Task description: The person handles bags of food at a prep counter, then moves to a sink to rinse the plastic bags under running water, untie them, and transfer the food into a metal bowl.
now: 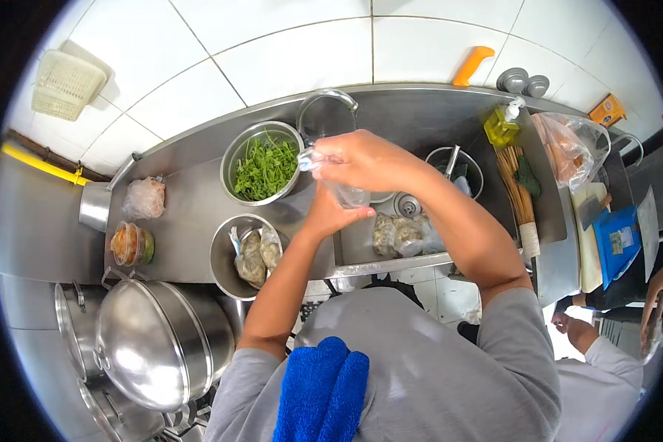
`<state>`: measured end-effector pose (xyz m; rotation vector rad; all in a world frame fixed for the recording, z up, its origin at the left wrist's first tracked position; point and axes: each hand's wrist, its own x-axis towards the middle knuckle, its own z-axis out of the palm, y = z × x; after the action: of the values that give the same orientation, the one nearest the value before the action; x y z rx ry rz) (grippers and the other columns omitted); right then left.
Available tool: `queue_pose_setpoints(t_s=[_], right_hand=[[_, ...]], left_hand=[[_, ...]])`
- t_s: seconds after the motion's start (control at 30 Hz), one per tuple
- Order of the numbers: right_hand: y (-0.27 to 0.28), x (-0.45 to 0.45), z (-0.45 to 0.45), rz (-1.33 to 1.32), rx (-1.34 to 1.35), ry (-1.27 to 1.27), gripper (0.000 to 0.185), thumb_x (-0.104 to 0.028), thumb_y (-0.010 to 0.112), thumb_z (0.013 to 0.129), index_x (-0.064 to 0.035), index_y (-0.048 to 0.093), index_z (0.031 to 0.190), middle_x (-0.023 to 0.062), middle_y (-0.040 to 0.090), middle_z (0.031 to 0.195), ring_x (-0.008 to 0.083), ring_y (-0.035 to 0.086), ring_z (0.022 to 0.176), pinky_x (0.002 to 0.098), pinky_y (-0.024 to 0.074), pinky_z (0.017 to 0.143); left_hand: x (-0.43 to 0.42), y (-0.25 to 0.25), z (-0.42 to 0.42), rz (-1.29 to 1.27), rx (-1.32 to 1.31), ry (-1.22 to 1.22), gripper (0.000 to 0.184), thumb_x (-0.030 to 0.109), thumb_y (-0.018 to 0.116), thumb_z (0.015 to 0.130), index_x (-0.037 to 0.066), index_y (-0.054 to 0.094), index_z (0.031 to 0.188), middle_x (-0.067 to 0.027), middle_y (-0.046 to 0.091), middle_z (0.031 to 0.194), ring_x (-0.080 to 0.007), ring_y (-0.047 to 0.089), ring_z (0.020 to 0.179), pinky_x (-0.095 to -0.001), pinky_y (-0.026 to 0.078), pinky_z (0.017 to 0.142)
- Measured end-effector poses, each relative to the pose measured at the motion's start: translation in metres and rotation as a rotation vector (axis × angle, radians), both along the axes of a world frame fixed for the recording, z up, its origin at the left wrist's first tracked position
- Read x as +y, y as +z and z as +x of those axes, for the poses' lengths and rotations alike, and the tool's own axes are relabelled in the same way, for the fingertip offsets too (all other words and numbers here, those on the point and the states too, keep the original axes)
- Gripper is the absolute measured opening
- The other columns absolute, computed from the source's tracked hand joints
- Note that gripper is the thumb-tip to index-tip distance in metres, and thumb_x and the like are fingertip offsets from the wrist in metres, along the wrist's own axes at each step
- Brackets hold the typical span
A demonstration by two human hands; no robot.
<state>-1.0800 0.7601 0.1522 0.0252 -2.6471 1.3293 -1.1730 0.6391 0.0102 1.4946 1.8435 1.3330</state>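
Clear plastic bag (350,195), one: neck clamped in the right hand (372,158), body slanting near and right to the left hand (328,214) (that grip part hidden; closure cannot be told). Position: above the dividing edge between counter (188,221) and sink basin (420,114), faucet (333,93) far, greens bowl (228,173) left, wider room right.

No readable text; print on orange box (608,110) and label (626,238) on blue packet (614,258) illegible
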Motion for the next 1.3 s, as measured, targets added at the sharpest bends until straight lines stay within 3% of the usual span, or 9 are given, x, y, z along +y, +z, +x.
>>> queue_pose_setpoints(t_s=[0.23, 0.4, 0.57, 0.63, 0.77, 0.87, 1.13, 1.23, 1.3], right_hand=[[-0.002, -0.020, -0.018, 0.191, -0.003, 0.148, 0.020, -0.021, 0.059, 0.081, -0.0011, 0.056, 0.083, 0.0205, 0.060, 0.074, 0.0392, 0.057, 0.070, 0.0428, 0.0433, 0.063], [0.003, -0.022, -0.023, 0.262, 0.078, 0.160, 0.017, -0.019, 0.059, 0.077, -0.0027, 0.056, 0.074, 0.0191, 0.059, 0.068, 0.0389, 0.057, 0.068, 0.0453, 0.0431, 0.060], [0.017, -0.026, -0.027, 0.343, 0.034, 0.101, 0.015, -0.020, 0.057, 0.076, -0.0052, 0.057, 0.072, 0.0160, 0.060, 0.067, 0.0366, 0.058, 0.066, 0.0446, 0.0444, 0.059], [0.021, -0.026, -0.028, 0.377, 0.025, 0.077, 0.015, -0.020, 0.056, 0.077, -0.0061, 0.057, 0.072, 0.0150, 0.060, 0.068, 0.0356, 0.059, 0.067, 0.0441, 0.0450, 0.059], [0.027, -0.031, -0.028, 0.381, 0.025, 0.143, 0.012, -0.019, 0.056, 0.076, -0.0073, 0.058, 0.074, 0.0133, 0.061, 0.070, 0.0340, 0.060, 0.069, 0.0442, 0.0459, 0.061], [0.024, -0.037, -0.031, 0.389, -0.021, 0.213, 0.011, -0.018, 0.056, 0.075, -0.0075, 0.059, 0.075, 0.0134, 0.061, 0.071, 0.0335, 0.060, 0.070, 0.0446, 0.0460, 0.062], [0.023, -0.039, -0.029, 0.419, -0.113, 0.275, 0.013, -0.021, 0.058, 0.076, -0.0085, 0.062, 0.077, 0.0142, 0.061, 0.071, 0.0347, 0.059, 0.071, 0.0443, 0.0468, 0.065], [0.019, -0.030, -0.018, 0.331, -0.053, 0.244, 0.020, -0.024, 0.060, 0.079, -0.0102, 0.063, 0.093, 0.0104, 0.060, 0.071, 0.0279, 0.060, 0.067, 0.0391, 0.0477, 0.064], [0.018, -0.014, 0.005, -0.162, 0.105, 0.043, 0.031, -0.028, 0.062, 0.082, -0.0096, 0.059, 0.107, 0.0123, 0.062, 0.078, 0.0242, 0.062, 0.069, 0.0353, 0.0490, 0.064]], left_hand=[[-0.010, 0.010, 0.000, -0.037, -0.151, 0.006, 0.056, 0.023, 0.079, 0.070, 0.004, 0.053, 0.117, -0.0087, 0.059, 0.113, -0.0206, 0.055, 0.105, -0.0359, 0.044, 0.091], [-0.012, -0.033, -0.009, 0.169, -0.194, 0.148, 0.050, 0.021, 0.078, 0.071, 0.004, 0.056, 0.113, -0.0075, 0.060, 0.109, -0.0193, 0.055, 0.103, -0.0352, 0.044, 0.088], [-0.011, 0.002, 0.003, 0.070, -0.173, 0.086, 0.051, 0.020, 0.078, 0.070, 0.005, 0.056, 0.113, -0.0062, 0.061, 0.104, -0.0184, 0.056, 0.098, -0.0336, 0.044, 0.087], [-0.012, 0.011, 0.006, 0.126, -0.033, 0.024, 0.052, 0.021, 0.078, 0.070, 0.004, 0.055, 0.114, -0.0063, 0.060, 0.108, -0.0187, 0.055, 0.100, -0.0339, 0.043, 0.088], [-0.010, 0.007, 0.005, -0.034, -0.169, -0.031, 0.056, 0.023, 0.078, 0.071, 0.003, 0.053, 0.117, -0.0070, 0.057, 0.115, -0.0197, 0.053, 0.106, -0.0352, 0.041, 0.091], [-0.010, 0.002, 0.008, 0.044, -0.202, 0.123, 0.054, 0.023, 0.074, 0.075, 0.003, 0.051, 0.119, -0.0082, 0.054, 0.121, -0.0207, 0.050, 0.112, -0.0368, 0.039, 0.096], [0.007, 0.002, 0.001, 0.192, 0.112, -0.044, 0.045, 0.020, 0.047, 0.092, 0.001, 0.038, 0.132, -0.0161, 0.038, 0.137, -0.0253, 0.035, 0.128, -0.0381, 0.028, 0.104], [0.003, -0.045, -0.012, 0.148, 0.155, 0.061, 0.044, 0.022, 0.042, 0.095, 0.000, 0.035, 0.133, -0.0168, 0.037, 0.137, -0.0255, 0.036, 0.127, -0.0382, 0.029, 0.104], [0.004, -0.010, -0.002, 0.098, 0.060, 0.117, 0.037, 0.023, 0.041, 0.096, -0.001, 0.043, 0.124, -0.0164, 0.043, 0.131, -0.0249, 0.038, 0.126, -0.0380, 0.030, 0.103]])
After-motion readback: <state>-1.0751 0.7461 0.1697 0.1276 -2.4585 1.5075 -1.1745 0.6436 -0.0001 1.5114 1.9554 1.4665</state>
